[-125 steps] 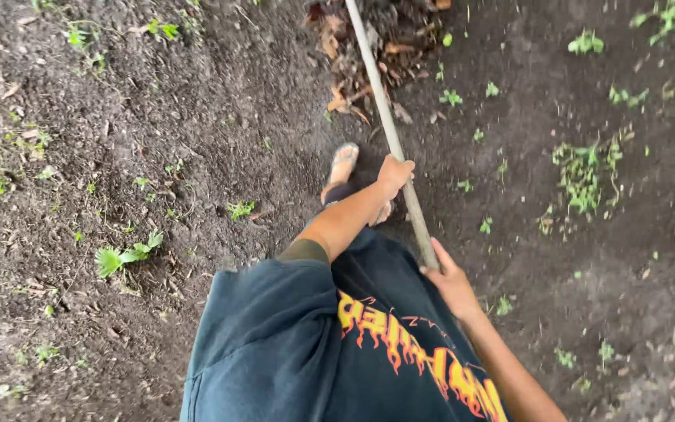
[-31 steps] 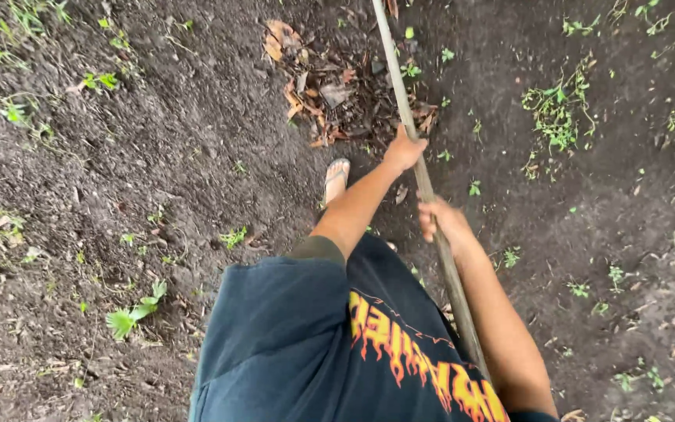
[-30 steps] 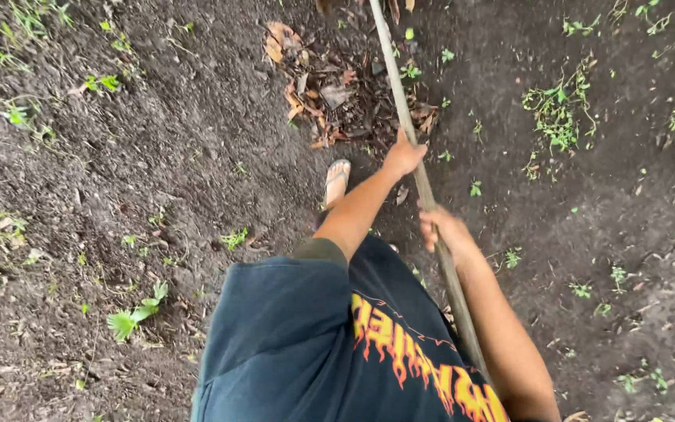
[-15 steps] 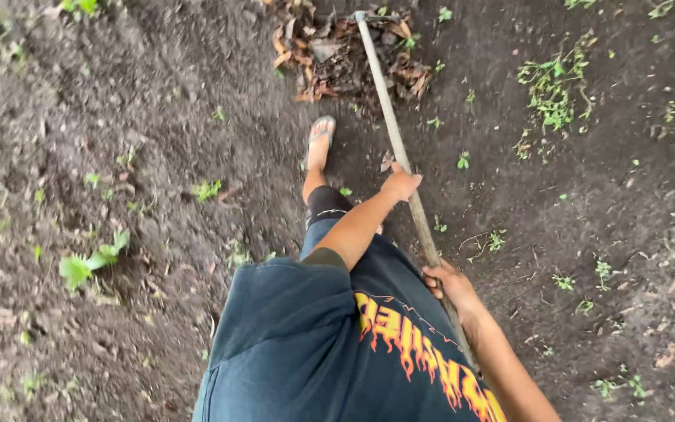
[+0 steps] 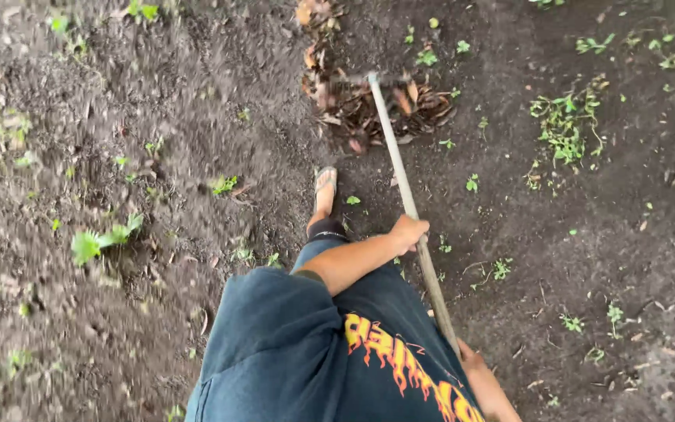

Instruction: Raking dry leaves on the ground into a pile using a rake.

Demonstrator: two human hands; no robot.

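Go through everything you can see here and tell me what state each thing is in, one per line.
Left hand: closed around the handle.
Right hand: gripping the handle lower down.
Long wooden handle: tilted, far end in the leaves.
Dry leaf pile: heaped on soil.
Foot: in sandal, planted forward.

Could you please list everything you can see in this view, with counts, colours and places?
rake handle: one, pale wood, running from the leaf pile down to the hands.
dry leaf pile: one, brown, top centre at the handle's far end.
weeds: many, green, scattered, thickest upper right.
soil: dark brown, covering the ground.
sandal: one, on the forward foot, centre.
shirt: one, dark blue with flame print, bottom centre.
left hand: gripping the handle midway.
right hand: gripping the handle lower, near the bottom edge.
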